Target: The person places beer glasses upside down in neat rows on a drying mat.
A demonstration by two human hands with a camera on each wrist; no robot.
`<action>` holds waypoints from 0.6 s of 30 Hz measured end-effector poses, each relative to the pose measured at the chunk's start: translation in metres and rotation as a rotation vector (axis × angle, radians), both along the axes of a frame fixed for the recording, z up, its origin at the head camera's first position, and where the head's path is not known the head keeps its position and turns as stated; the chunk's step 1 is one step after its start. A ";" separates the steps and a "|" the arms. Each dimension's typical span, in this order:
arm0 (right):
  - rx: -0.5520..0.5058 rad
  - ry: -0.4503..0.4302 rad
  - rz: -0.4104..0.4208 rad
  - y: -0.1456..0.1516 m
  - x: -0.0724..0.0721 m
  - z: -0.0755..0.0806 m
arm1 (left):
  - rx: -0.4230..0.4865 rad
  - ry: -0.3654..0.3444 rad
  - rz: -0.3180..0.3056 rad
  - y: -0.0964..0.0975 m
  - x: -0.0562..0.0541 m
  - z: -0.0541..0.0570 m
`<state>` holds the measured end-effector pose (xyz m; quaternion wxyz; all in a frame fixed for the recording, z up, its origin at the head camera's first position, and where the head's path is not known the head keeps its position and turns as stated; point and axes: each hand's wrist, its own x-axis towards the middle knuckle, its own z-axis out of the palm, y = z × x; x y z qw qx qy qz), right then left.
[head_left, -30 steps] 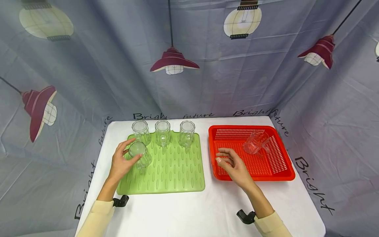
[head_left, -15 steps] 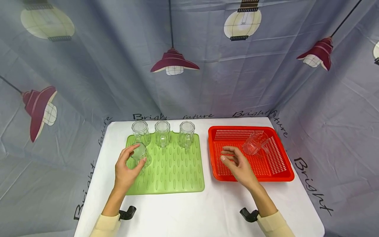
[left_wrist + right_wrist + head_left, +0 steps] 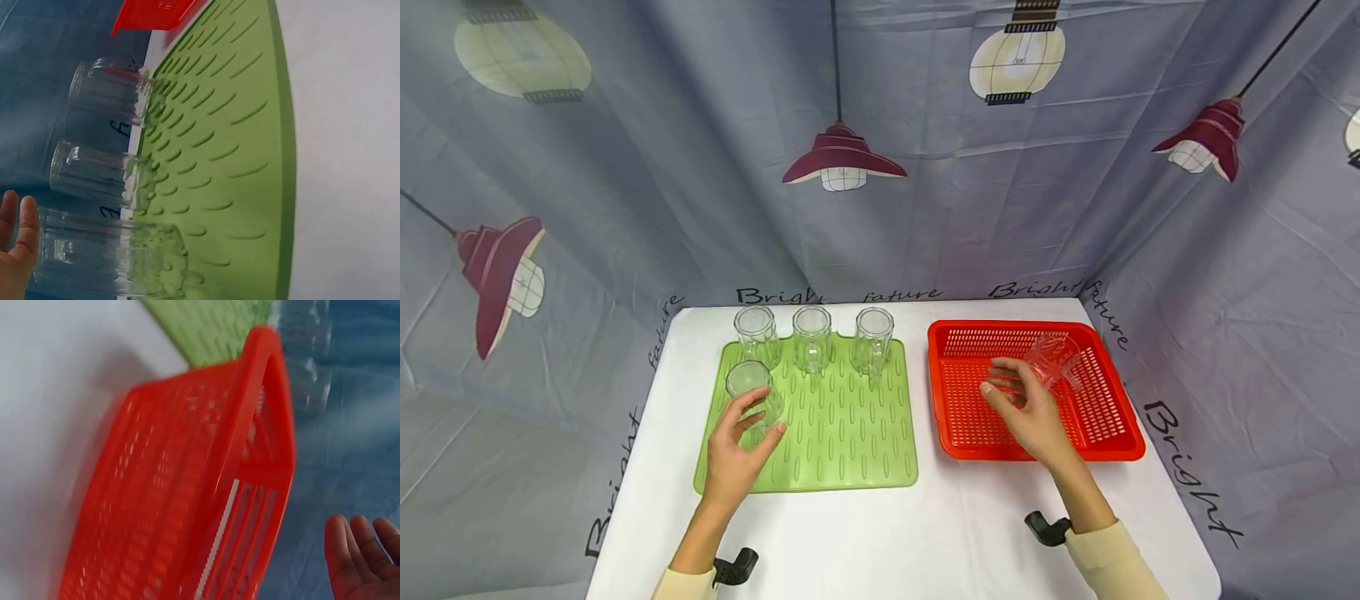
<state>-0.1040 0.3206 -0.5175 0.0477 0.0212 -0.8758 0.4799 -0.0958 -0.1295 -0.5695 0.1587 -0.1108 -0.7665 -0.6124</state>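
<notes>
My left hand (image 3: 734, 458) is just in front of the nearest glass mug (image 3: 747, 379) on the green drying mat (image 3: 842, 450), its fingers loosely bent and apart with nothing between them. Behind that mug stand three more in a row: a left mug (image 3: 757, 337), a middle mug (image 3: 812, 337) and a right mug (image 3: 872, 340). Over the red plastic basket (image 3: 955, 452) hovers my right hand (image 3: 1036, 421), holding nothing. A clear glass mug (image 3: 1062, 354) lies on its side inside the basket, just beyond the right fingertips. In the left wrist view, fingers (image 3: 26, 234) show beside a mug (image 3: 81, 253).
A white tabletop (image 3: 865, 542) carries the mat on the left and the basket on the right. The basket's raised rim (image 3: 219, 462) stands tall in the right wrist view. Grey curtains (image 3: 880, 242) printed with lamps enclose the back and sides.
My left hand has let go of the front mug and drawn back toward the table's front edge. My right hand has moved rightward over the basket, nearer the lying mug.
</notes>
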 end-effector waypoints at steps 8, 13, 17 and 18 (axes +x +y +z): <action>0.150 0.091 -0.055 0.026 -0.012 -0.002 | 0.031 -0.050 -0.017 0.006 0.010 -0.008; 0.182 0.116 -0.107 0.040 -0.021 -0.008 | 0.032 -0.073 -0.022 0.008 0.015 -0.011; 0.223 0.152 -0.162 0.049 -0.028 -0.014 | 0.036 -0.091 -0.031 0.011 0.018 -0.013; 0.240 0.160 -0.178 0.051 -0.030 -0.016 | 0.040 -0.094 -0.033 0.012 0.019 -0.013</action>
